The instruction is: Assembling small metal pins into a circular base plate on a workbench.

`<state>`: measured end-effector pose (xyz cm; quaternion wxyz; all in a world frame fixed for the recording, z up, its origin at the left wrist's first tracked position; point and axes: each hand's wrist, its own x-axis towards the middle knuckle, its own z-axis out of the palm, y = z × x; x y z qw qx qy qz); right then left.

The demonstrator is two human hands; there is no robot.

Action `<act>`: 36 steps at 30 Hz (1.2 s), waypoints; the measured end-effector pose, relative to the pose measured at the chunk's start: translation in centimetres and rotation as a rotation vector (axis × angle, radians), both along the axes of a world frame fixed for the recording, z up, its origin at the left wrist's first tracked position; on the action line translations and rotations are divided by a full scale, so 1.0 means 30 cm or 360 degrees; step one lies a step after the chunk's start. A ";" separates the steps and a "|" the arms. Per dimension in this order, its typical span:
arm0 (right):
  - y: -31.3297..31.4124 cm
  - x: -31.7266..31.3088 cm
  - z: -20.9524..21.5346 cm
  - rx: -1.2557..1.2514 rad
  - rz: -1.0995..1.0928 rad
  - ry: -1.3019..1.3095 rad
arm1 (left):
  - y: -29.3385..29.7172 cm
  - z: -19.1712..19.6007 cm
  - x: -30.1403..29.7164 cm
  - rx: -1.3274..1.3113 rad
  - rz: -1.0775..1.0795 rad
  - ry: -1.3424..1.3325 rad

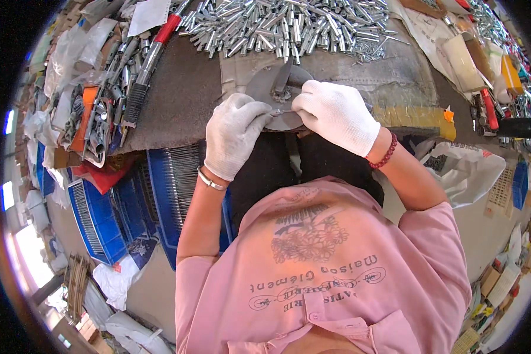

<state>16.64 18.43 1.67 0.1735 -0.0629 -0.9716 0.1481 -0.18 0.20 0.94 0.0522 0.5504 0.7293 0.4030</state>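
Note:
White knit gloves cover both hands, which meet at the near edge of the bench. The fingertips of my left hand (235, 133) are pinched together on one end of a small, thin metal rod (282, 111). My right hand (339, 115) pinches the other end, its fingers curled over. Just beneath and beyond the rod lies a round grey metal plate (259, 84). A dark upright blade-like piece (282, 75) rises from that plate, with small bits at its foot. What the rod's ends look like inside the gloves is hidden.
A heap of short shiny metal tubes (289, 29) covers the bench's far side. At left are a red-and-black handled tool (153, 59) and a tray of tools with an orange strip (87, 115). Blue bins of metal rods (180, 177) stand below; a plastic bag (469, 171) hangs right.

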 end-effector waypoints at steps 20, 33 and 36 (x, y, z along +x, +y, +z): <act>0.000 -0.010 0.016 0.0084 0.0286 0.0116 | -0.008 -0.002 0.024 0.0061 -0.0029 0.0177; 0.369 0.180 -0.068 0.0226 -0.0678 0.0189 | -0.010 0.020 0.038 0.0042 -0.0016 0.0236; 0.381 0.139 -0.071 0.0459 -0.0720 -0.0099 | -0.010 0.017 0.039 0.0044 -0.0014 0.0210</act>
